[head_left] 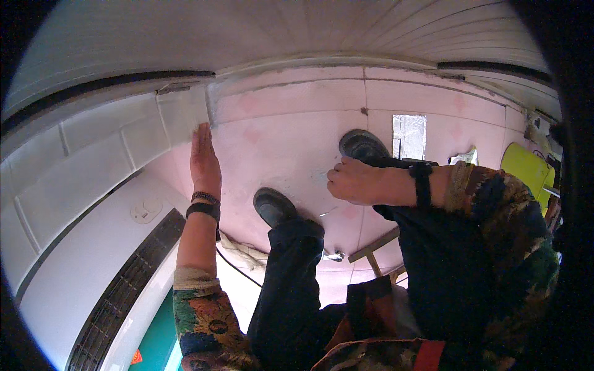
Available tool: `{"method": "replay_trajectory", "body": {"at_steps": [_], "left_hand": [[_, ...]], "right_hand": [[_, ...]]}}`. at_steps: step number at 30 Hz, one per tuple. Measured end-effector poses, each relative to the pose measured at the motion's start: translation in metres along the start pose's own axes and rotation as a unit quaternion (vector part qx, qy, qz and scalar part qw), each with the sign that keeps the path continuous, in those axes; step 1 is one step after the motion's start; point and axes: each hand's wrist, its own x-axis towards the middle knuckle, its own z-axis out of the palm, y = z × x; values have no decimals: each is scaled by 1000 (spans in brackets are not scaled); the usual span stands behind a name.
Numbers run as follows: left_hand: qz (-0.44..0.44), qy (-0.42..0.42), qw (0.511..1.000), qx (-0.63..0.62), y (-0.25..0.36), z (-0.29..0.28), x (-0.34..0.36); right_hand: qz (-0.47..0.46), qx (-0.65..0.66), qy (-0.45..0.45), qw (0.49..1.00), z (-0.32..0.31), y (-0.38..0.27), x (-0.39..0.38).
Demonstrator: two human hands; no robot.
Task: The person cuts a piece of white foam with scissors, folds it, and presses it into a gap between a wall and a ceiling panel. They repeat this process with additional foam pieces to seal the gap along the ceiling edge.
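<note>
My left hand [204, 157] is raised with its fingers straight and together, its tips at the end of a pale tiled strip [83, 142] on the left; I cannot tell whether they touch it. My right hand [359, 182] is curled, back uppermost, just in front of my dark right shoe [362, 145]; anything inside it is hidden. My left shoe [273, 207] rests on the pink tiled surface [284, 127] between my hands.
A grey ribbed panel [278, 31] spans the top. At right are a silver rectangle [408, 136] and a lime-green object [518, 164]. Below lie a crumpled cloth [241, 250], a black cord [238, 269] and a wooden frame [373, 255]. A white unit [93, 229] with a dark grille is at lower left.
</note>
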Motion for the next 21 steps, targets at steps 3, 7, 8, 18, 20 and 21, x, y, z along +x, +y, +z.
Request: {"method": "replay_trajectory", "body": {"at_steps": [3,7,8,18,20,21], "left_hand": [[7,-5,1000,1,5,7,4],[3,-21,998,-56,9,10,13],[-4,5,999,-39,9,10,13],[-164,71,675,-716,7,-31,-9],[-256,-37,285,-923,12,-39,-10],[-257,-21,203,-945,12,-37,-7]], "right_hand": [[3,-1,-17,1000,1,5,4],[0,9,-28,1000,5,10,12],[-3,7,-32,999,7,11,14],[210,315,62,923,-26,51,173],[236,396,144,876,-41,52,211],[243,492,165,820,-44,49,222]]}}
